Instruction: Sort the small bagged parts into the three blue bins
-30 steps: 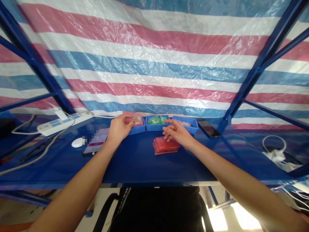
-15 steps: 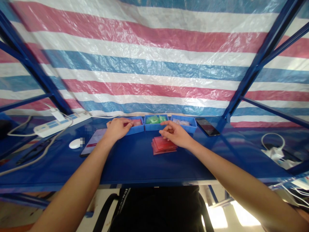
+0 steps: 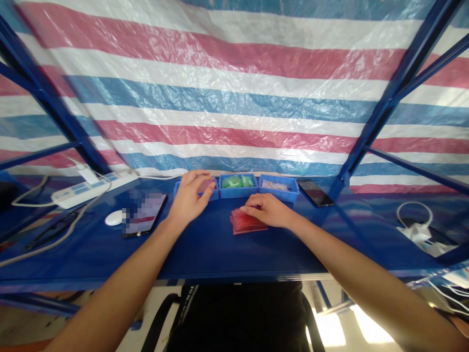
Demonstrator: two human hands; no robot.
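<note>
My left hand [image 3: 192,198] hovers at the left blue bin [image 3: 211,196], thumb and fingers apart with nothing seen between them. Reddish contents show in that bin, partly covered by the fingers. On the blue table lies a stack of flat red plastic bags [image 3: 247,224]. My right hand [image 3: 270,209] is at the upper right of this stack, its fingers curled and its thumb pressed against a red bag. In the middle blue bin [image 3: 240,194] are green packets [image 3: 237,181]. The right blue bin [image 3: 289,194] contains pale, clear-looking packets [image 3: 274,186].
A tablet or large phone [image 3: 150,215] and a white mouse-like object [image 3: 114,218] lie at left, near a white power strip [image 3: 91,189] with cables. A black phone [image 3: 315,192] rests right of the bins. A white charger [image 3: 418,231] sits far right. Striped sheeting [image 3: 234,107] hangs behind.
My left hand has moved right and its fingers have spread, uncovering the tablet. My right hand has lowered onto the red stack, with its fingers curling in.
</note>
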